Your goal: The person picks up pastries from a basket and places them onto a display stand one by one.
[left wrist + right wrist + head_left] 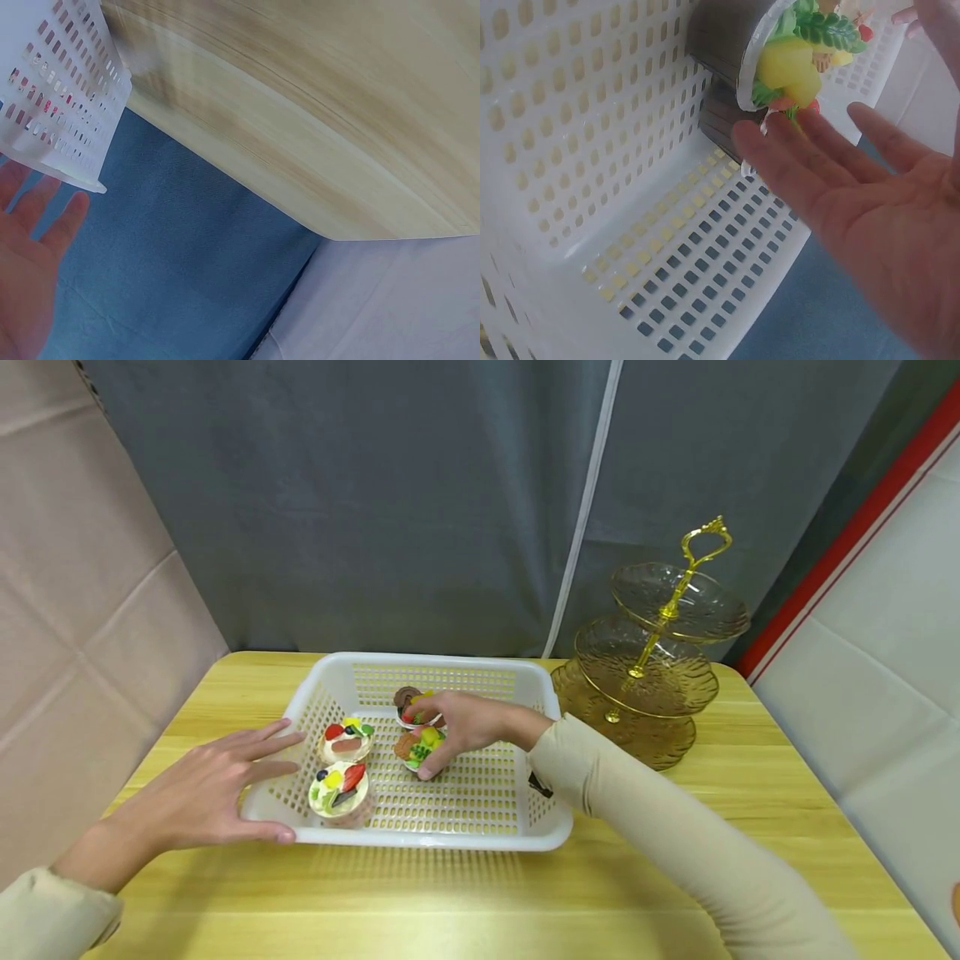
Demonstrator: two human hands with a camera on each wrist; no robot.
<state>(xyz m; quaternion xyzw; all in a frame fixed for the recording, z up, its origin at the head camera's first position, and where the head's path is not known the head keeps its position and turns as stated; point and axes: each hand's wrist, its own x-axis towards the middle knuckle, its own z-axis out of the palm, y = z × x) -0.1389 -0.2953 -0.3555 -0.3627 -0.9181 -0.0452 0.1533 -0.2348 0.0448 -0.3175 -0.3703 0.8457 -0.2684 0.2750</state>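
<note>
A white perforated basket [480,793] sits on the yellow wooden table [465,902]. It holds several fruit-topped dessert cups: one at the front left [339,789], one behind it [347,739], one at the back [407,700] and one in the middle [415,752]. My right hand [433,739] reaches in over the middle cup, thumb on its near side and fingers on its far side. In the right wrist view the right hand [840,172] is spread, fingertips [754,142] touching that cup [795,52]. My left hand [262,781] rests straight-fingered on the basket's front left corner [60,82].
A gold three-tier stand with glass plates [645,681] stands at the back right of the table, just beyond the basket's right rim. A grey curtain hangs behind. Bare tabletop lies in front of the basket and to its right.
</note>
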